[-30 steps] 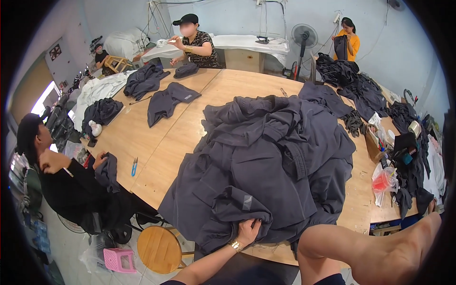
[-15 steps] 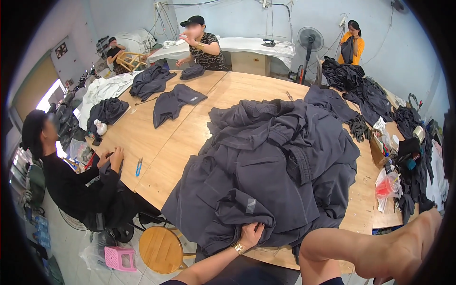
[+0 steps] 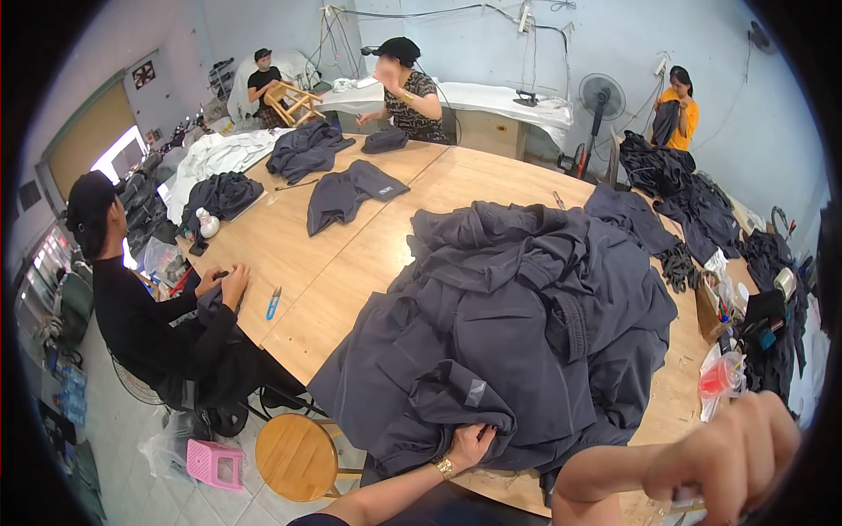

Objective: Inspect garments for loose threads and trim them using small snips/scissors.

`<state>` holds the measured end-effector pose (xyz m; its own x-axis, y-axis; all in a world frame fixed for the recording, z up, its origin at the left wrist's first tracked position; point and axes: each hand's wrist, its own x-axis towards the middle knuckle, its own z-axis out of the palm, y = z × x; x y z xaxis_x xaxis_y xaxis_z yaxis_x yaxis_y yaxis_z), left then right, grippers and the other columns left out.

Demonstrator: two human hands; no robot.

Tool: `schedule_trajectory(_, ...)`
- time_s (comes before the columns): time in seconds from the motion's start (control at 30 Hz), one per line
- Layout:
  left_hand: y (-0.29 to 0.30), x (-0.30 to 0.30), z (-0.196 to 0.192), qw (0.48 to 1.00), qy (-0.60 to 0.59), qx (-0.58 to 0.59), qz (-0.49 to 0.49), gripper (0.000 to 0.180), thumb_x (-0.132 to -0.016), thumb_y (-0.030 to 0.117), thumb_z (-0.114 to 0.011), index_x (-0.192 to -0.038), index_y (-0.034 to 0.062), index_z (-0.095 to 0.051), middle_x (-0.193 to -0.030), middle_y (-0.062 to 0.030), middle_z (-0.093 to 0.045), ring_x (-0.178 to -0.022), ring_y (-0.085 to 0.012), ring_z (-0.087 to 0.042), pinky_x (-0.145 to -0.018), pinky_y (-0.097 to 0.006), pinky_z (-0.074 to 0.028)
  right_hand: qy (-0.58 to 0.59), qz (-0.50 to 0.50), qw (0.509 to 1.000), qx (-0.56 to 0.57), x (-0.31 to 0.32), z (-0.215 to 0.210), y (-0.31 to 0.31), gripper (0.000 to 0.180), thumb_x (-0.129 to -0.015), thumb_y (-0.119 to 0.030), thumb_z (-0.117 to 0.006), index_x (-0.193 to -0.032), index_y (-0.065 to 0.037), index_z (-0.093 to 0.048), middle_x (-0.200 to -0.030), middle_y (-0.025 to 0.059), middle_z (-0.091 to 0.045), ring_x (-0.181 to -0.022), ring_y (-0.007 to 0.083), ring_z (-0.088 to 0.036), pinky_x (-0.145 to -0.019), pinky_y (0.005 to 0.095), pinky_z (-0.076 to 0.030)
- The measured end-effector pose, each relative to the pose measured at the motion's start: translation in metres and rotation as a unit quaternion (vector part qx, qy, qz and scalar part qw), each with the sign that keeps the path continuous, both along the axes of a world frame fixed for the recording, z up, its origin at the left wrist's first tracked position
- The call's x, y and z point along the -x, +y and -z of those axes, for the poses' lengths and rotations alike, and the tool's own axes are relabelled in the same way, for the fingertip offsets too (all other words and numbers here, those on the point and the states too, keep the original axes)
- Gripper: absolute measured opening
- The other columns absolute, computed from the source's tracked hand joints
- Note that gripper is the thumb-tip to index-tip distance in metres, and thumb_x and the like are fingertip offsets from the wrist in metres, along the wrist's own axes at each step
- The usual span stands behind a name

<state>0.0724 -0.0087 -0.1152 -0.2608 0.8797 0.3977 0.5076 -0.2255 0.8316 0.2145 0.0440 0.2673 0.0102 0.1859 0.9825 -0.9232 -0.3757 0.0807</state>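
A large heap of dark grey garments (image 3: 526, 307), some with gathered elastic bands, lies on the wooden table in front of me. My left hand (image 3: 469, 445), wearing a gold watch (image 3: 445, 468) on the wrist, is closed on a fold of one garment (image 3: 447, 399) at the heap's near edge. A small pale patch (image 3: 476, 392) shows on that bunched cloth. Raised at the lower right, apart from the heap, my right hand (image 3: 737, 456) has its fingers curled in. Whatever lies inside that grip is hidden.
Blue thread snips (image 3: 274, 302) lie left of the heap. At right are a plastic bag with something red (image 3: 721, 375) and more dark garments (image 3: 702, 215). A round wooden stool (image 3: 296, 458) and pink stool (image 3: 215, 463) stand below left. A person in black (image 3: 149, 307) sits at the left edge.
The whole view has shifted, so the table appears lower and further right. My right hand has turned downward with its fingers curled in; my left hand keeps its place on the cloth.
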Motion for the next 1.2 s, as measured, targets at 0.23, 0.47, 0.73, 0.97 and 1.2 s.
schedule_trajectory(0.23, 0.001, -0.001, 0.001, 1.000, -0.001, 0.022, 0.012, 0.020, -0.086, 0.018, -0.057, -0.084, -0.0012, -0.063, -0.074, -0.0198, -0.062, -0.068, -0.0343, -0.062, -0.058, -0.037, -0.047, -0.305, 0.376, 0.839, 0.248, 0.034, 0.116, 0.042, 0.020, -0.093, -0.014, -0.047, -0.075, -0.005, -0.050, -0.049, 0.0020, -0.044, -0.033, 0.0118, -0.040, -0.041, 0.0290, -0.041)
schedule_trajectory(0.47, 0.003, 0.000, -0.012, 0.999, -0.034, 0.028, 0.019, 0.018, -0.086, 0.017, -0.058, -0.088, 0.0001, -0.062, -0.076, -0.0201, -0.062, -0.069, -0.0341, -0.063, -0.059, -0.037, -0.048, -0.534, 0.536, 0.595, 0.270, 0.030, 0.212, 0.065, 0.032, -0.091, -0.011, -0.055, -0.061, -0.003, -0.048, -0.050, -0.0009, -0.046, -0.041, 0.0041, -0.042, -0.040, 0.0188, -0.032)
schedule_trajectory(0.73, 0.001, -0.002, -0.002, 0.999, -0.031, 0.029, 0.009, 0.018, -0.085, 0.017, -0.059, -0.089, 0.0004, -0.063, -0.079, -0.0196, -0.063, -0.072, -0.0340, -0.063, -0.061, -0.036, -0.049, -0.467, 0.615, 0.537, 0.339, 0.015, 0.263, 0.109, 0.035, -0.093, -0.015, -0.054, -0.060, -0.006, -0.045, -0.050, -0.0024, -0.044, -0.040, 0.0025, -0.038, -0.039, 0.0183, -0.028)
schedule_trajectory(0.97, -0.003, -0.004, -0.010, 0.999, -0.033, -0.002, 0.010, 0.019, -0.084, 0.018, -0.060, -0.084, -0.0009, -0.062, -0.075, -0.0209, -0.061, -0.072, -0.0355, -0.063, -0.060, -0.038, -0.047, -0.429, 0.713, 0.432, 0.348, 0.017, 0.313, 0.110, 0.037, -0.094, -0.021, -0.051, -0.061, -0.008, -0.044, -0.050, -0.0030, -0.042, -0.042, 0.0027, -0.035, -0.041, 0.0182, -0.026)
schedule_trajectory(1.2, 0.012, 0.026, -0.092, 0.959, -0.267, 0.094, -0.004, 0.022, -0.089, 0.012, -0.056, -0.070, -0.0006, -0.053, -0.060, 0.0038, -0.045, -0.062, -0.0031, -0.038, -0.054, -0.023, -0.035, -0.481, 0.618, 0.476, 0.401, 0.008, 0.294, 0.100, 0.034, -0.094, -0.018, -0.052, -0.063, -0.008, -0.045, -0.051, -0.0037, -0.042, -0.042, 0.0020, -0.037, -0.040, 0.0187, -0.028)
